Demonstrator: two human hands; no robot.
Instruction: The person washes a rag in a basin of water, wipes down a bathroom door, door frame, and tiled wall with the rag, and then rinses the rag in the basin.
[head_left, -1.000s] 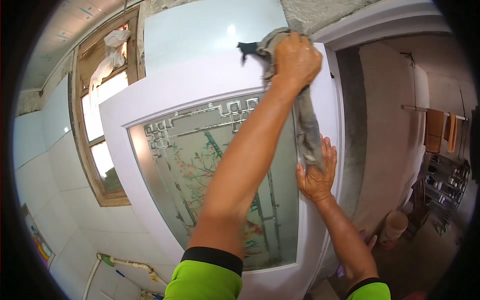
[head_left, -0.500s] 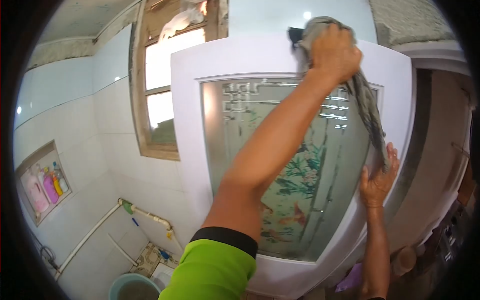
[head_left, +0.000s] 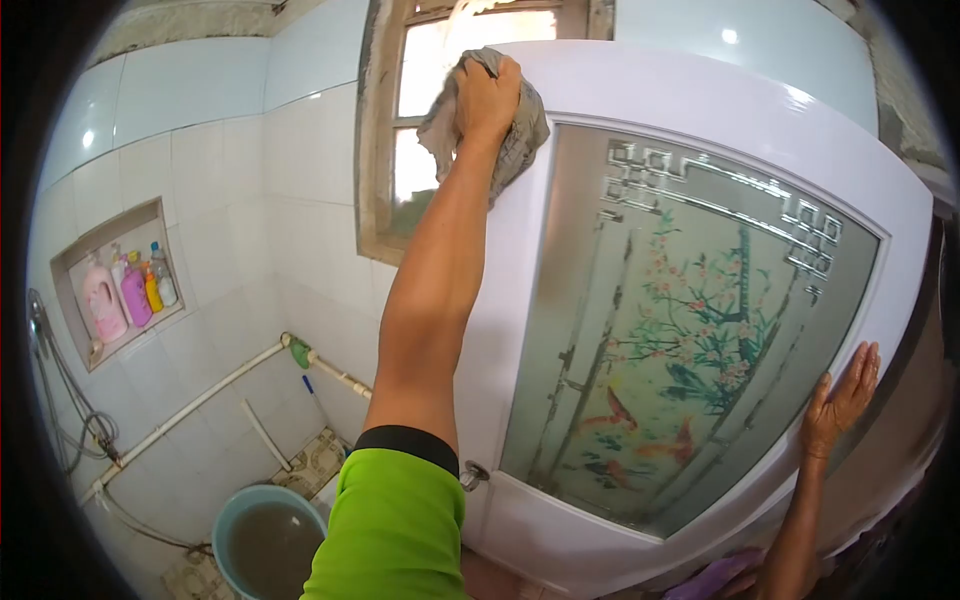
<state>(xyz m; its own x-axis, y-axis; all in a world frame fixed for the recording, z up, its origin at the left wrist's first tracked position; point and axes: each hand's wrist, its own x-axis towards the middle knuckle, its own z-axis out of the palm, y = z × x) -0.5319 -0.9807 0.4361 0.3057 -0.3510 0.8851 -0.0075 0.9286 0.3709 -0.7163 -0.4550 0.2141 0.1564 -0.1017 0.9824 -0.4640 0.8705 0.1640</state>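
My left hand (head_left: 487, 100) is closed on a crumpled grey-brown cloth (head_left: 520, 135) and presses it at the upper left corner of a white door (head_left: 690, 88). Part of the cloth hangs over the door's left edge. Flat against the door's right frame, fingers stretched upward, lies my right hand (head_left: 840, 400), with nothing in it. Between the hands is the door's glass panel (head_left: 690, 330), with silver line patterns, flowering branches and orange fish. A round metal knob (head_left: 474, 475) sits low on the door's left side, beside my left sleeve.
Behind the cloth is a wood-framed window (head_left: 380, 180). A wall niche (head_left: 85, 345) holds several bottles at the left. Below are a shower hose (head_left: 62, 400), pale pipes (head_left: 205, 415) and a teal bucket (head_left: 222, 550) of murky water. A doorway opens on the right.
My left hand has carried the cloth leftward along the door's top, from the right side to the left corner. The cloth is now bunched, away from my right hand. The view has turned left.
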